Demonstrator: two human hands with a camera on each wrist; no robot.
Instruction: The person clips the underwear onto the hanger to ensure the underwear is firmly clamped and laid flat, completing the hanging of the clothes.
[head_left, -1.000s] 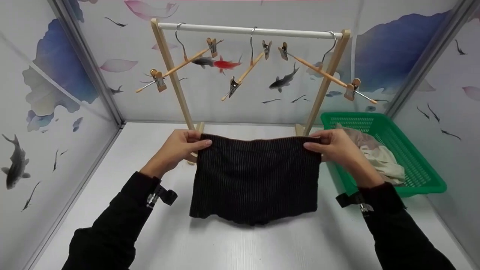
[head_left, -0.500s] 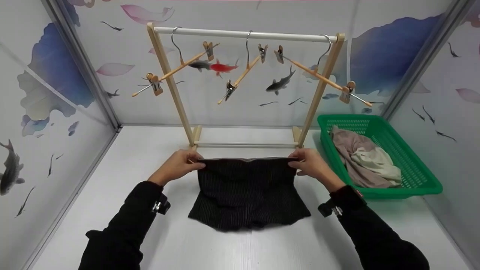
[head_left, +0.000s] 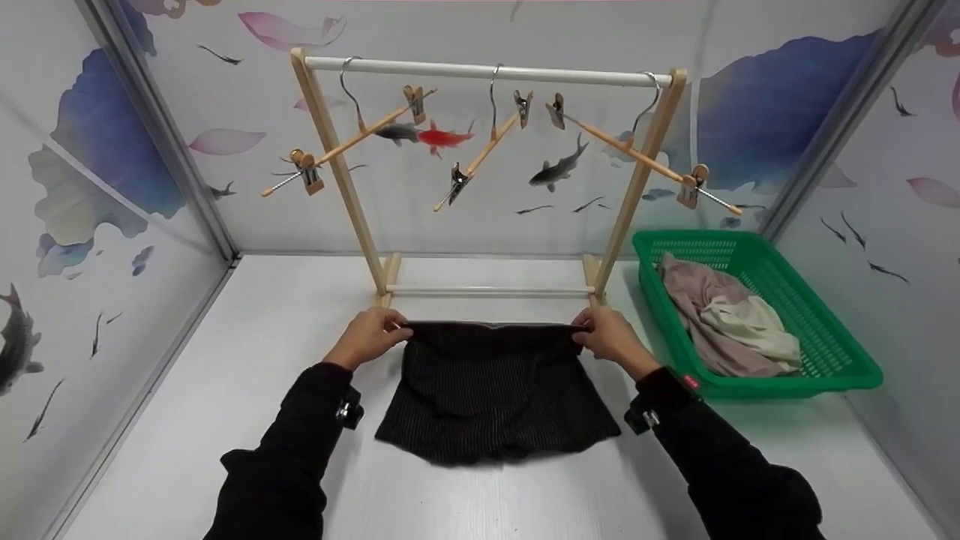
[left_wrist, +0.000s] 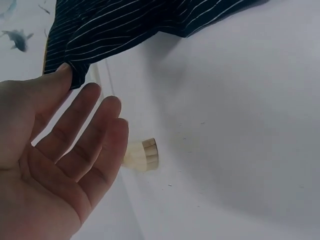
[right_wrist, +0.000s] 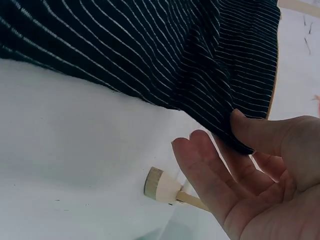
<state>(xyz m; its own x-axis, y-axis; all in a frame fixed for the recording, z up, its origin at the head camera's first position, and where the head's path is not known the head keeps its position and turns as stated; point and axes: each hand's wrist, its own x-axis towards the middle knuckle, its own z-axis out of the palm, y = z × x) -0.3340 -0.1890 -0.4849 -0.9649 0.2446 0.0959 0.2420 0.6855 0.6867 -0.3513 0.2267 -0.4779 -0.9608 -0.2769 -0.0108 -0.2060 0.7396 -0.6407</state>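
A black skirt with thin white stripes (head_left: 495, 397) hangs between both hands in the head view, its lower part lying on the white table. At the waistband's left corner, my left hand (head_left: 369, 335) pinches the cloth between thumb and index finger. The right hand (head_left: 609, 334) grips the opposite corner the same way. In the left wrist view the striped cloth (left_wrist: 115, 30) comes out from under the thumb, and the other fingers of the left hand (left_wrist: 65, 150) are spread. The right wrist view has the cloth (right_wrist: 165, 55) pinched by the right hand (right_wrist: 265, 165).
Behind the skirt stands a wooden rack (head_left: 487, 69) with a white bar. Three clip hangers, among them the middle one (head_left: 491, 146), hang from it. To the right, a green basket (head_left: 832, 330) holds crumpled beige and cream cloth (head_left: 739, 322).
Both hands have lowered the skirt toward the table, so its lower part has come to lie there. The hands have drawn somewhat closer together, and the rack's lower bar is now uncovered.
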